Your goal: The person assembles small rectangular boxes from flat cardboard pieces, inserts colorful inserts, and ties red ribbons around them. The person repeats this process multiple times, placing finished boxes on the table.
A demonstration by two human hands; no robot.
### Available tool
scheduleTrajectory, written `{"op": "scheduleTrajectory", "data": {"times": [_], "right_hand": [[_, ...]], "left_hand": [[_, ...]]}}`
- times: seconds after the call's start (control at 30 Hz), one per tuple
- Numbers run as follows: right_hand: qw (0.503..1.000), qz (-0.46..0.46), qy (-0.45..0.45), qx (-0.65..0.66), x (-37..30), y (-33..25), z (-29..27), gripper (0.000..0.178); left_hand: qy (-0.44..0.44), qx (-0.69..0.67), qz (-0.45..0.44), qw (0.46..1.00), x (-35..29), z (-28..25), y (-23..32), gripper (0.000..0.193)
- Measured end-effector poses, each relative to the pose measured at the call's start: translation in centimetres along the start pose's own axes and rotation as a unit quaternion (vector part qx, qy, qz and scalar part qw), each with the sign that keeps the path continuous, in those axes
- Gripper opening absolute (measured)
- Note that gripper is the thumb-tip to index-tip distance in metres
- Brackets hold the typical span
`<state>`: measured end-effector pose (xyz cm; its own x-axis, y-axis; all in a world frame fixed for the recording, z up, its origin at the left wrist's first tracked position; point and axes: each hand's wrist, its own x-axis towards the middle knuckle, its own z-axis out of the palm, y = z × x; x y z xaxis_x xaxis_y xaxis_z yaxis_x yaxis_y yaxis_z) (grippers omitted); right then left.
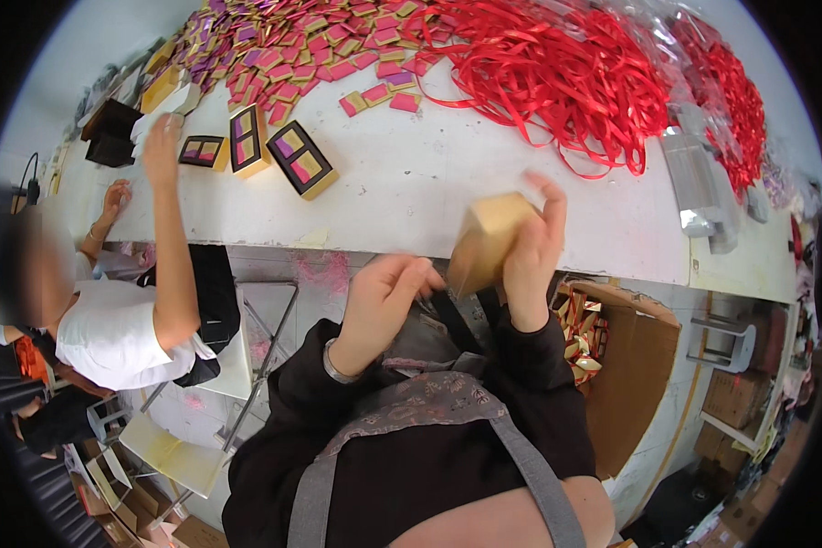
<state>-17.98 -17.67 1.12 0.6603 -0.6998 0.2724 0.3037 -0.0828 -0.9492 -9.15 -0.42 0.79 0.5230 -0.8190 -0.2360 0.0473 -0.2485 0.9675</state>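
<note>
In my right hand (532, 260) is a gold box (495, 239), tilted and blurred by motion, held in front of the table's near edge. The index finger reaches up beyond the box, while the other fingers and palm press against its side. My left hand (385, 309) is closed beside it, thumb against the fingers; whatever they pinch, if anything, is too small to make out. Further left on the table are three open gold boxes (301, 160) with dark inserts, holding small pink and purple wrapped pieces.
Small pink, purple and gold pieces (292, 55) heap at the back, beside tangled red ribbons (548, 78). A clear plastic pack (690, 183) lies at right. Below the table stands a carton (632, 374) of red-gold items. A co-worker (123, 333) works at left, near a folding chair (178, 452).
</note>
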Motion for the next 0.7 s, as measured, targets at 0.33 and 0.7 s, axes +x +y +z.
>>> {"op": "scheduleTrajectory", "data": {"times": [0.33,0.7], "right_hand": [[0.998,-0.001,-0.051,-0.022,-2.5,3.5,2.8,0.010],[0.969,0.217,-0.100,0.064,-1.4,0.4,2.3,0.009]], "left_hand": [[0.037,-0.091,0.109,0.989,1.3,1.0,0.2,0.043],[0.059,0.030,0.210,0.975,0.3,0.9,-1.1,0.049]]}}
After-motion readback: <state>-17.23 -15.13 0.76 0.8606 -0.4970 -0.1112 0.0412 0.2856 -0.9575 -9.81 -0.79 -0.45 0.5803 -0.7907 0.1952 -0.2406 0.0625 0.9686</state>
